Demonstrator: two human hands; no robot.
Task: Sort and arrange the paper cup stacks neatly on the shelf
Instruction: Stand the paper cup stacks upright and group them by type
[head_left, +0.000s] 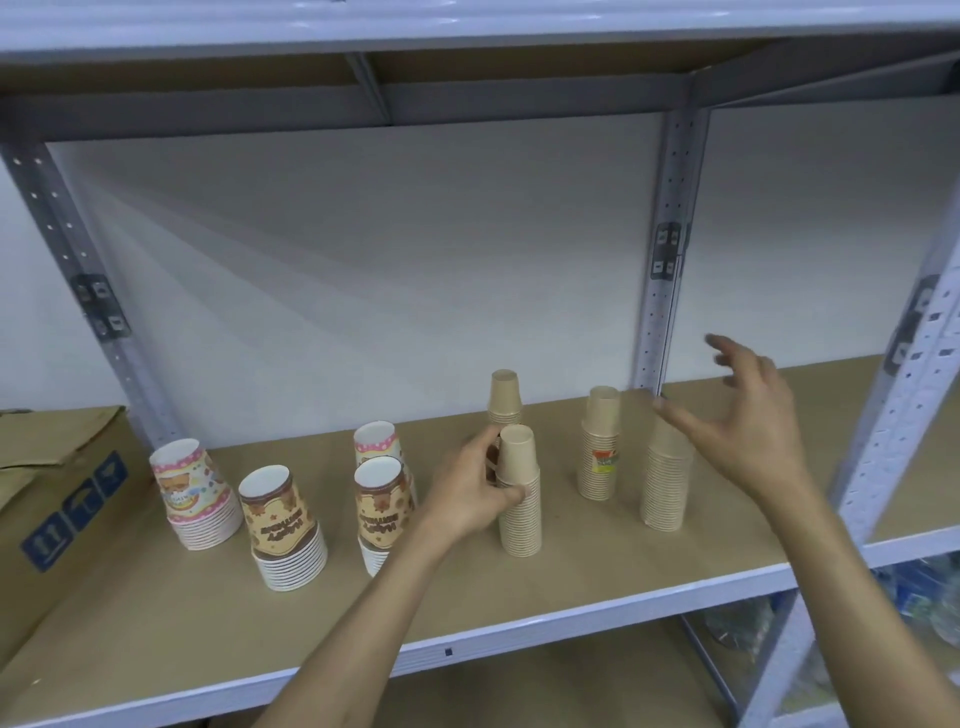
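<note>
Left hand (475, 486): closed around the upper part of a plain brown cup stack (519, 493); thumb on the near side, fingers wrapped behind it and partly hidden.
Held stack: upside-down cups, upright, base resting on the shelf board (571, 577), near the middle of the shelf.
Right hand (748, 421): open, fingers spread and blurred, in the air above the right end of the shelf, touching nothing.
Stack under the right hand (665, 483): plain brown, its top covered by the thumb and palm; tilted slightly.
Labelled brown stack (601, 447): between the held stack and the right one; a small coloured label on its side, too blurred to read.
Rear brown stack (504, 395): behind the held stack, its lower part hidden by the left hand's fingers.
Printed stacks: a brown-patterned one (382, 506) just left of the left wrist, its lower right edge cut off by the forearm; a pink-dotted one (376, 441) behind it, mostly hidden; another brown-patterned one (285, 530) further left; a pink one (195, 493) furthest left.
Cardboard box (57, 499): at the left end of the shelf, cut off by the frame edge.
</note>
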